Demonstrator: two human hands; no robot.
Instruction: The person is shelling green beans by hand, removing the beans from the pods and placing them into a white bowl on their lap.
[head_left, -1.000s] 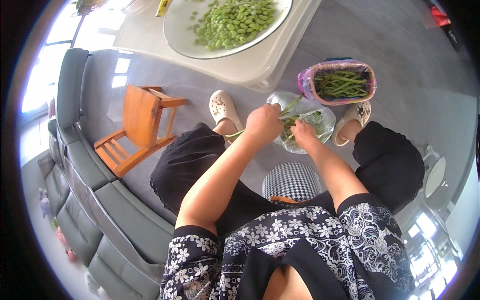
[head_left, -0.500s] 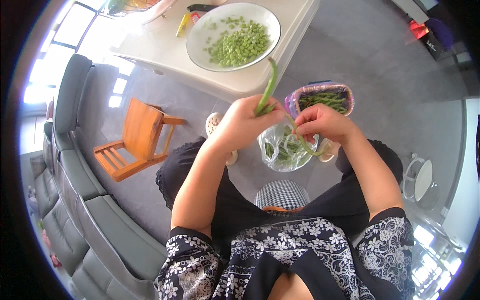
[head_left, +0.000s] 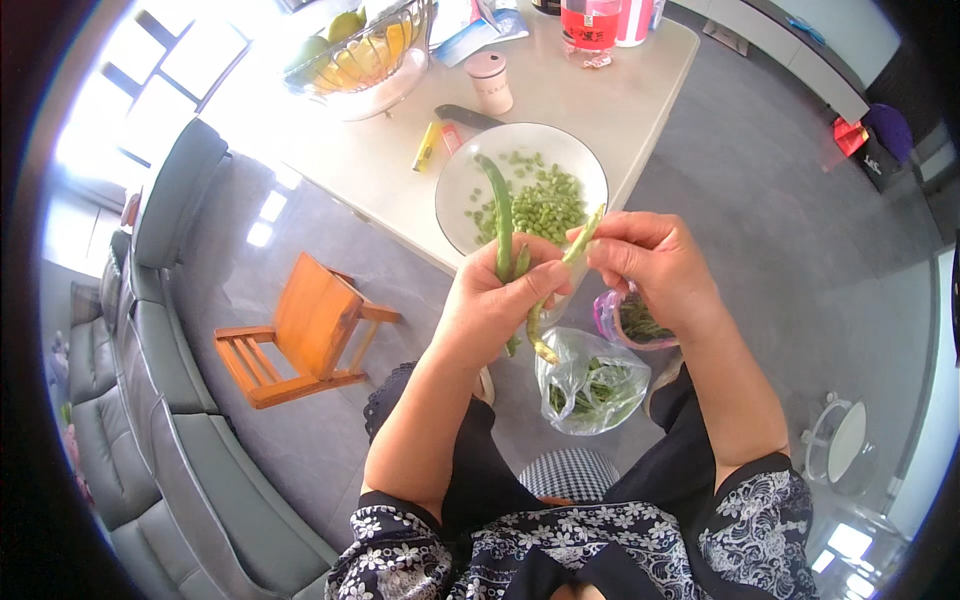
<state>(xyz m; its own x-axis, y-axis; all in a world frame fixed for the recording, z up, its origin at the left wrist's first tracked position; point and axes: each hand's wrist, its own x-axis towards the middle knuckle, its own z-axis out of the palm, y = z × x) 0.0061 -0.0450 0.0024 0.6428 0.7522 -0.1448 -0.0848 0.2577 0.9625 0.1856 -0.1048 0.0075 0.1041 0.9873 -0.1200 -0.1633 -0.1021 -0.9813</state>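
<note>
1. Bean pods [head_left: 499, 205] are raised in our two hands. Our left hand [head_left: 490, 305] is curled around several, one long green pod standing up out of it; our right hand [head_left: 660, 265] pinches the top of a paler pod [head_left: 585, 235] between thumb and fingertips.
2. Half a second ago a pod curved downward below our right fingers; now the paler pod slants upward between our hands, so both seem busy with that one pod.
3. Below our hands, a clear plastic bag [head_left: 625, 362] holds more green pods.
4. Just right of it and slightly farther, a pink-and-purple tub [head_left: 608, 316] holds darker green pods, partly hidden by our right hand; we cannot tell if they are whole.
5. Farther, on the near part of the white table [head_left: 370, 165], a white bowl [head_left: 452, 200] holds shelled green beans [head_left: 550, 200], thickest toward the right.
6. Beyond the bowl stands a lidded pink cup [head_left: 490, 85]; far left, a wire basket [head_left: 424, 30] holds yellow and green fruit [head_left: 370, 60].
</note>
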